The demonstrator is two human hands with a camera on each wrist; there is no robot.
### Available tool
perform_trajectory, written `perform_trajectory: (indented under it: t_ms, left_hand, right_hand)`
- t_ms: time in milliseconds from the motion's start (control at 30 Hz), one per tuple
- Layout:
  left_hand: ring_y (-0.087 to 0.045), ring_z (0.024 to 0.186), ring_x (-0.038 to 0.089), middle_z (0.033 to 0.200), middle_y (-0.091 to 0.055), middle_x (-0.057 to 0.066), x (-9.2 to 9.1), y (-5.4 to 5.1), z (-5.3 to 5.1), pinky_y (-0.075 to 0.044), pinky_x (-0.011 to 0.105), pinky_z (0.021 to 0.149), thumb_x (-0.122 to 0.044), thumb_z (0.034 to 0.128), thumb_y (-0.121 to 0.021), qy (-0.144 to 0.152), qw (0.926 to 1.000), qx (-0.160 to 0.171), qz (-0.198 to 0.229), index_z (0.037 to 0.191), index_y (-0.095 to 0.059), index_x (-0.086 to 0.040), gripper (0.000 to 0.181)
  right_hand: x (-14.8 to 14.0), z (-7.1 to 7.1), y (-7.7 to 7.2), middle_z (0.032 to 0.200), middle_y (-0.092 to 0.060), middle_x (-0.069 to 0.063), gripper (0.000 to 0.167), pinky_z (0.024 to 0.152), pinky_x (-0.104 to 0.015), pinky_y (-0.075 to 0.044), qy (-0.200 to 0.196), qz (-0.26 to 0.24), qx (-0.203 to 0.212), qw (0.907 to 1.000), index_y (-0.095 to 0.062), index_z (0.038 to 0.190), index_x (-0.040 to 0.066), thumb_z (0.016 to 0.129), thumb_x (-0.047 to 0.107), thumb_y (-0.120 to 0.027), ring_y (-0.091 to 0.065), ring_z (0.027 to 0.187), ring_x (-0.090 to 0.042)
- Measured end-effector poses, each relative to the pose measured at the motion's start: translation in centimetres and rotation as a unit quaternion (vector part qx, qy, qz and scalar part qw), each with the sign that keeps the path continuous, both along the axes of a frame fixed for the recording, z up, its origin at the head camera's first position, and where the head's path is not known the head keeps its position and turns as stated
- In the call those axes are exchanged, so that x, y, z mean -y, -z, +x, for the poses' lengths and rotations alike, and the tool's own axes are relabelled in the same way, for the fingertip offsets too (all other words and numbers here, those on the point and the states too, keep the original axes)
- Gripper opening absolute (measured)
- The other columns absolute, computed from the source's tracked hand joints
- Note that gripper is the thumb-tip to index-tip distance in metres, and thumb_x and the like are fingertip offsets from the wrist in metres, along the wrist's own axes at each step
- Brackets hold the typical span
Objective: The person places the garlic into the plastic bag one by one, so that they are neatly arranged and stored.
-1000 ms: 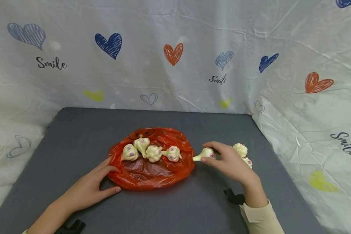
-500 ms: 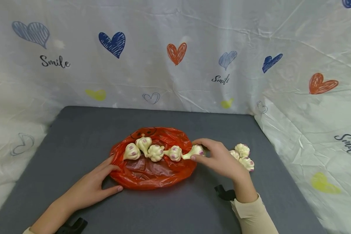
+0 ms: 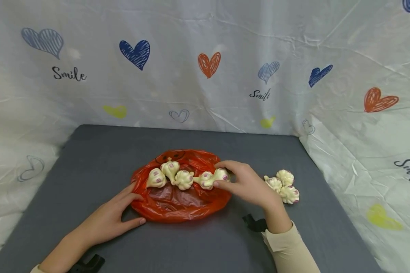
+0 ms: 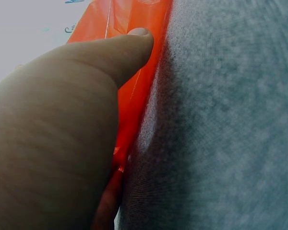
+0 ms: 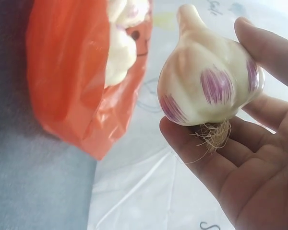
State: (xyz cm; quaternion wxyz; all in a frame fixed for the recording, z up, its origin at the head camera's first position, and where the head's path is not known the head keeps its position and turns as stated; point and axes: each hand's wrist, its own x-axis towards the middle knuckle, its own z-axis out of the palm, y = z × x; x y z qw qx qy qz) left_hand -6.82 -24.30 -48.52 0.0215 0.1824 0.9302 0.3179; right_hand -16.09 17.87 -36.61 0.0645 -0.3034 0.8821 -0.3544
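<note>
A red plastic bag [image 3: 181, 214] lies spread with its mouth up on the table, and several garlic bulbs [image 3: 183, 180] sit in a row inside it. My right hand [image 3: 247, 185] pinches another garlic bulb [image 5: 206, 81] between thumb and fingers, over the bag's right rim. Purple streaks and a tuft of roots show on that bulb in the right wrist view, its stem pointing away from the palm. At the bag's left side my left hand [image 3: 106, 220] rests with fingers extended against the plastic. Its thumb [image 4: 120, 55] touches or nearly touches the bag's lower edge.
Three garlic bulbs [image 3: 288, 194] lie clustered on the grey table [image 3: 198, 250] to the right of my right hand. A pale curtain [image 3: 177, 87] printed with hearts stands behind the table and along both sides.
My right hand has moved left with the garlic bulb, from beside the bag to over its right rim. The three bulbs at right are now uncovered. My left hand stays at the bag.
</note>
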Motion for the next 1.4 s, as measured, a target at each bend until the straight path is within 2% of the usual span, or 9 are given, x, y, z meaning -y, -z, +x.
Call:
perform_trajectory:
  t_ms: [200, 467, 700, 967, 1167, 1400]
  left_hand:
    - [-0.039, 0.156, 0.047, 0.175, -0.034, 0.018, 0.1, 0.2, 0.0, -0.049, 0.07, 0.108, -0.073, 0.0941, -0.073, 0.003, 1.0, 0.001, -0.001, 0.137, -0.066, -0.031, 0.061]
    - [-0.039, 0.155, 0.046, 0.175, -0.034, 0.016, 0.1, 0.1, 0.0, -0.05, 0.069, 0.107, -0.073, 0.0947, -0.072, 0.007, 1.0, -0.001, 0.004, 0.136, -0.066, -0.033, 0.057]
    - [-0.039, 0.155, 0.047, 0.175, -0.034, 0.017, 0.1, 0.0, 0.1, -0.05, 0.069, 0.107, -0.071, 0.0946, -0.074, 0.009, 0.9999, -0.002, 0.006, 0.135, -0.065, -0.034, 0.056]
    - [-0.04, 0.155, 0.047, 0.175, -0.034, 0.018, 0.0, 0.0, 0.0, -0.05, 0.069, 0.106, -0.071, 0.0947, -0.074, 0.008, 0.9999, -0.006, 0.003, 0.134, -0.066, -0.032, 0.056]
    - [-0.041, 0.154, 0.047, 0.174, -0.034, 0.018, -0.1, 0.0, 0.0, -0.051, 0.069, 0.106, -0.071, 0.0946, -0.074, 0.008, 0.9999, -0.007, 0.003, 0.134, -0.066, -0.033, 0.056]
    - [-0.042, 0.153, 0.047, 0.174, -0.035, 0.018, -0.1, 0.1, 0.0, -0.051, 0.069, 0.105, -0.071, 0.0943, -0.075, 0.007, 0.9999, -0.011, 0.002, 0.134, -0.066, -0.032, 0.056]
  right_hand:
    - [1.5, -0.4, -0.1, 0.132, -0.07, 0.011, 0.044, 0.103, -0.042, -0.057, -0.023, 0.003, -0.013, 0.9997, -0.071, 0.139, 0.02, 0.101, 0.039, -0.082, -0.066, 0.118, -0.009]
    - [3.6, -0.5, 0.2, 0.132, -0.073, 0.002, 0.044, 0.103, -0.043, -0.057, -0.046, 0.005, -0.02, 0.9988, -0.071, 0.138, 0.015, 0.1, 0.034, -0.084, -0.066, 0.118, -0.012]
    - [5.4, -0.4, 0.5, 0.132, -0.073, 0.003, 0.043, 0.103, -0.039, -0.055, -0.06, -0.004, -0.011, 0.9981, -0.072, 0.138, 0.016, 0.1, 0.035, -0.084, -0.065, 0.116, -0.008]
    - [7.7, -0.5, 0.5, 0.131, -0.073, 0.003, 0.046, 0.101, -0.033, -0.055, -0.091, -0.021, -0.02, 0.9954, -0.072, 0.138, 0.012, 0.1, 0.034, -0.084, -0.064, 0.115, -0.006]
    - [9.3, -0.3, 0.4, 0.136, -0.073, -0.002, 0.05, 0.105, -0.033, -0.054, -0.102, -0.006, -0.012, 0.9947, -0.07, 0.14, 0.01, 0.1, 0.034, -0.085, -0.065, 0.12, -0.009]
    - [10.7, -0.1, 0.6, 0.138, -0.071, -0.001, 0.054, 0.108, -0.032, -0.053, -0.108, 0.004, -0.009, 0.9941, -0.07, 0.141, 0.008, 0.099, 0.036, -0.085, -0.065, 0.124, -0.011]
